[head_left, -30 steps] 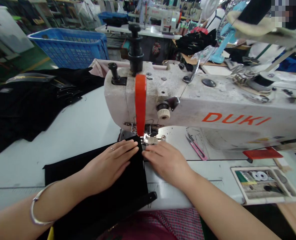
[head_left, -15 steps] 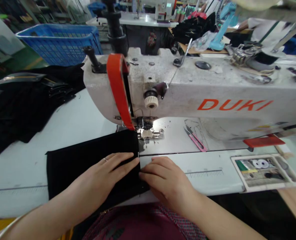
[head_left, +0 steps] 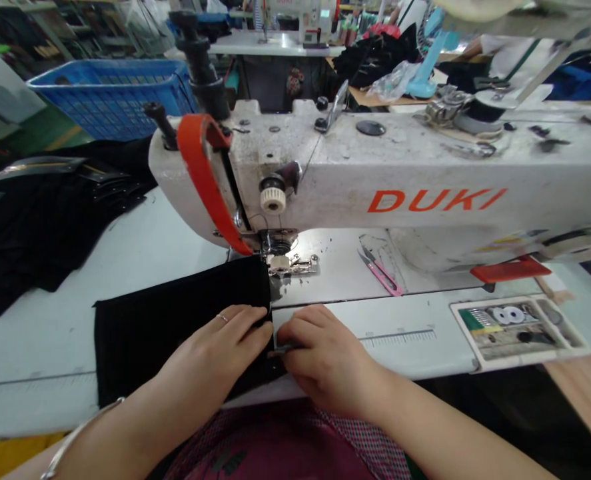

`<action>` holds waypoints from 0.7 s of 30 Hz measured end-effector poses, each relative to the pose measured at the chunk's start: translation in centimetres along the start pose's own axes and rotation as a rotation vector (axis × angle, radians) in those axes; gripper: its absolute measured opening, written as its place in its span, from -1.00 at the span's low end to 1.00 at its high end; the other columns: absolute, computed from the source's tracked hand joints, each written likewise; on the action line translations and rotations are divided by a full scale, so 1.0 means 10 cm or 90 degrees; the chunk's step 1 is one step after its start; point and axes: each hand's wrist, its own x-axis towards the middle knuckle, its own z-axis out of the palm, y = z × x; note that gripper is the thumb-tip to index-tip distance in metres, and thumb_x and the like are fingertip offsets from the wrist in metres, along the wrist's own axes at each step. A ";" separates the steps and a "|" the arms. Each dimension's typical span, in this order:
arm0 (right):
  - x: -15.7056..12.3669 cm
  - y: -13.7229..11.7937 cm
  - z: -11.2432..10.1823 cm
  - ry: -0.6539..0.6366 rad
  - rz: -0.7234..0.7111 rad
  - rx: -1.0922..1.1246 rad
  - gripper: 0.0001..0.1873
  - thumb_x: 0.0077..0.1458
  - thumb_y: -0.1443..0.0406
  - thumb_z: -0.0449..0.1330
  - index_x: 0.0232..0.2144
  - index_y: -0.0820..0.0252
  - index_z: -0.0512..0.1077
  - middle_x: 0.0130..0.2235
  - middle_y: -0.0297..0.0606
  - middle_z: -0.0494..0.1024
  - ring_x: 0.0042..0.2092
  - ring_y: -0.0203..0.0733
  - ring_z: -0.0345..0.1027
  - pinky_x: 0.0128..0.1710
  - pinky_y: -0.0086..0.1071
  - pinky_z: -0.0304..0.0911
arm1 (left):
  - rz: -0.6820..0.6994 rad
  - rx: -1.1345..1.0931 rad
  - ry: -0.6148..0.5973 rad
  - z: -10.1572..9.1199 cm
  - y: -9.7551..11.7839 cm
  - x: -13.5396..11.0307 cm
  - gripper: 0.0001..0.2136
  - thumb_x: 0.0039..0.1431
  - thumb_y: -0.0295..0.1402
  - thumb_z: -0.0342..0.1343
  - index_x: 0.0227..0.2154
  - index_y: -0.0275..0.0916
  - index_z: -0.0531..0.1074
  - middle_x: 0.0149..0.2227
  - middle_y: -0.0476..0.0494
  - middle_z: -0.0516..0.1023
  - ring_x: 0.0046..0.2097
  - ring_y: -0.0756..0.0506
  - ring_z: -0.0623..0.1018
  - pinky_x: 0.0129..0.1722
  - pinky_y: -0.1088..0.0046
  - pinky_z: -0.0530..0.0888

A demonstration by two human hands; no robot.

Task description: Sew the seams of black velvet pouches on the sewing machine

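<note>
A black fabric piece (head_left: pixel 175 313) lies flat on the sewing table, its upper right corner by the presser foot (head_left: pixel 280 263) of the sewing machine (head_left: pixel 320 193). My left hand (head_left: pixel 228 347), with a ring on one finger, rests on the fabric near its right edge, fingers lying flat. Just right of that edge, my right hand (head_left: pixel 320 353) is closed, thumb and fingers pinched together. A slim grey thing (head_left: pixel 284 349) shows at its fingertips, too small to name. Pink thread snips (head_left: pixel 381 270) lie on the machine bed, apart from both hands.
Dark garments (head_left: pixel 40 220) are heaped on the left of the table. Behind them stands a blue plastic basket (head_left: pixel 110 90). A parts tray (head_left: pixel 520 333) with bobbins is set at the right front edge, below a red lever (head_left: pixel 510 269). Another person's sleeve shows at the far right.
The view has shifted, so the machine sits further left. My right fingers have curled tighter, and a slim grey thing now shows at them. My left hand stays on the fabric.
</note>
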 end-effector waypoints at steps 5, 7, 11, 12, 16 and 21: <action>-0.01 0.01 0.02 0.024 -0.002 0.036 -0.87 0.11 0.47 0.17 -0.40 0.16 0.43 -0.18 -0.29 0.55 -0.12 -0.14 0.37 -0.06 -0.19 0.27 | -0.046 0.031 0.080 0.08 0.24 -0.13 -0.64 0.41 -0.29 -0.04 0.14 -0.38 0.38 0.15 -0.27 0.51 0.17 -0.21 0.50 0.13 0.24 0.53; 0.02 0.03 0.03 0.046 0.020 0.054 -0.82 0.12 0.51 0.13 -0.28 0.19 0.45 -0.12 -0.24 0.57 -0.08 -0.14 0.39 -0.01 -0.22 0.30 | -0.038 0.034 0.078 0.11 0.29 -0.19 -0.57 0.39 -0.20 0.01 0.17 -0.38 0.37 0.19 -0.26 0.48 0.22 -0.22 0.45 0.18 0.24 0.50; 0.12 0.09 -0.02 0.002 0.018 -0.024 -0.67 0.23 0.48 0.12 0.04 0.27 0.40 0.12 -0.13 0.50 0.12 -0.06 0.34 0.12 -0.17 0.28 | -0.005 0.049 0.076 0.17 0.27 -0.22 -0.58 0.37 -0.28 0.06 0.20 -0.38 0.36 0.21 -0.24 0.45 0.26 -0.24 0.40 0.26 0.18 0.43; 0.15 0.10 -0.05 -0.027 0.005 -0.050 -0.67 0.24 0.46 0.13 0.05 0.27 0.40 0.13 -0.12 0.49 0.12 -0.05 0.35 0.12 -0.16 0.29 | -0.001 0.050 0.077 0.18 0.24 -0.22 -0.58 0.37 -0.29 0.05 0.20 -0.39 0.36 0.21 -0.24 0.46 0.25 -0.24 0.41 0.26 0.17 0.43; 0.30 0.16 -0.15 -0.101 -0.021 -0.132 -0.75 0.26 0.43 0.15 -0.02 0.28 0.46 0.09 -0.13 0.53 0.05 -0.03 0.40 0.07 -0.14 0.34 | 0.017 0.052 0.081 0.18 0.09 -0.15 -0.58 0.38 -0.30 0.05 0.20 -0.42 0.34 0.21 -0.29 0.45 0.26 -0.27 0.40 0.26 0.11 0.43; 0.41 0.27 -0.19 -0.106 -0.036 -0.168 -0.75 0.29 0.42 0.14 -0.01 0.24 0.48 0.09 -0.16 0.54 0.05 -0.05 0.40 0.08 -0.15 0.34 | 0.038 0.031 0.116 0.20 -0.16 -0.03 -0.62 0.39 -0.27 0.05 0.15 -0.40 0.40 0.13 -0.29 0.52 0.22 -0.24 0.45 0.26 0.13 0.43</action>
